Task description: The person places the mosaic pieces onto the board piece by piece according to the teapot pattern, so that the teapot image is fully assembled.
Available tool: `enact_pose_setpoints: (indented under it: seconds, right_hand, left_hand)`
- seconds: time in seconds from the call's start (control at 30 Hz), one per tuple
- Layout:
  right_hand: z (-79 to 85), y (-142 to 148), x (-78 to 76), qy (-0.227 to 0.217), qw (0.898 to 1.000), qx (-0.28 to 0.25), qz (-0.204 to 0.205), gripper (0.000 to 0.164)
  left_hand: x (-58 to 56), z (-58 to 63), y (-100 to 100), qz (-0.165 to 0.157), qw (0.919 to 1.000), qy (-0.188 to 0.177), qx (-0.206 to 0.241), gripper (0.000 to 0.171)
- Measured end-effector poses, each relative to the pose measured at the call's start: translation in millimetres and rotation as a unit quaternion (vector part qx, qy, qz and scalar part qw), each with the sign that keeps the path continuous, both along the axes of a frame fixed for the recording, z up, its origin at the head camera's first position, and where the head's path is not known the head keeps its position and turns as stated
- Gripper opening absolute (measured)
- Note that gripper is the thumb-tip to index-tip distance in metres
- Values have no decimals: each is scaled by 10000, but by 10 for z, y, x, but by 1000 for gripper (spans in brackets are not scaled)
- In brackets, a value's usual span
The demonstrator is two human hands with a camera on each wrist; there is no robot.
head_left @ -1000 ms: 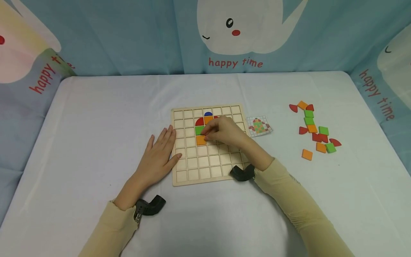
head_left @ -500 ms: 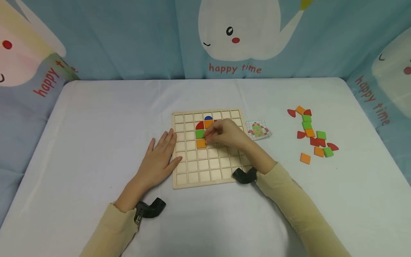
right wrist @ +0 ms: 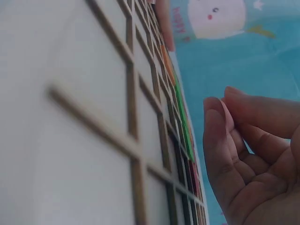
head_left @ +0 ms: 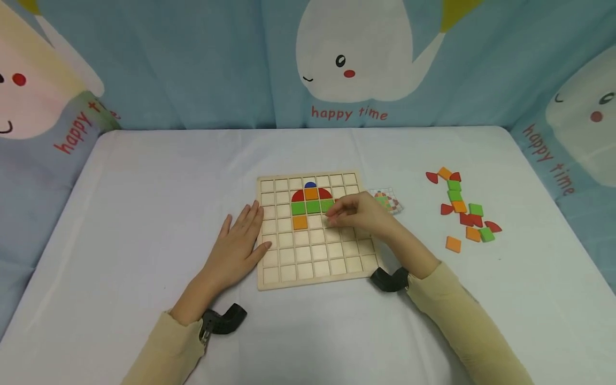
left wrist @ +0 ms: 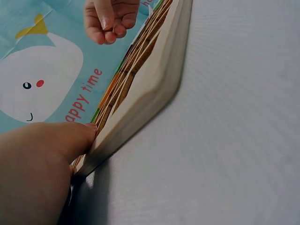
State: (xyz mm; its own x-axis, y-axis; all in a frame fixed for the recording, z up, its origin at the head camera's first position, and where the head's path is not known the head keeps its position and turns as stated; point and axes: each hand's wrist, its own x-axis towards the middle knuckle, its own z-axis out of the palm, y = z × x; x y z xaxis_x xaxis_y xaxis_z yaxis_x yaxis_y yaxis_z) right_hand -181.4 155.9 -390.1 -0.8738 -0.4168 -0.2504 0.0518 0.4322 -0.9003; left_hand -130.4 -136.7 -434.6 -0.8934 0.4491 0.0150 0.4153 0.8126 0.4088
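The wooden grid board (head_left: 305,271) lies flat on the white table (head_left: 289,342) in front of the person; it is nearly square, with no clear long axis, and its near edge slants slightly away toward the right. A row of three green tiles (head_left: 313,207) runs left to right across its cells. Beyond the middle one sits an orange tile (head_left: 312,194) between two red pieces (head_left: 298,197), their curves facing outward and away, then a blue half-disc (head_left: 310,185) with its flat side toward the person. A second orange tile (head_left: 300,222) sits nearer than the left green one.

The right hand (head_left: 363,214) hovers over the board beside the right green tile, fingers loosely bent, thumb close to the index tip. The left hand (head_left: 236,248) lies flat, fingers spread, its thumb touching the left rim.

Right of the board are a patterned card (head_left: 392,200), partly hidden by the right hand, and, farther off, scattered loose pieces (head_left: 459,206).
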Motion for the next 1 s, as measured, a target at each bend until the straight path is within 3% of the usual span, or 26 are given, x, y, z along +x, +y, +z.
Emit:
enact_pose_setpoints:
  seconds: [0.13,0.37,0.73,1.0]
  right_hand:
    - [-14,117,71,98,9997,234,-64,13]
    - [-3,343,204,22,9996,137,-236,16]
    - [-60,733,353,-87,9962,308,-809,21]
    - [-66,1124,459,2,9888,639,-1352,27]
  left_hand:
    - [6,-22,24,-13,10000,8,23,72]
    - [-6,-39,65,-47,9999,84,47,72]
    - [30,-46,-13,82,9999,62,75,72]
    - [10,-33,6,-27,9999,118,123,71]
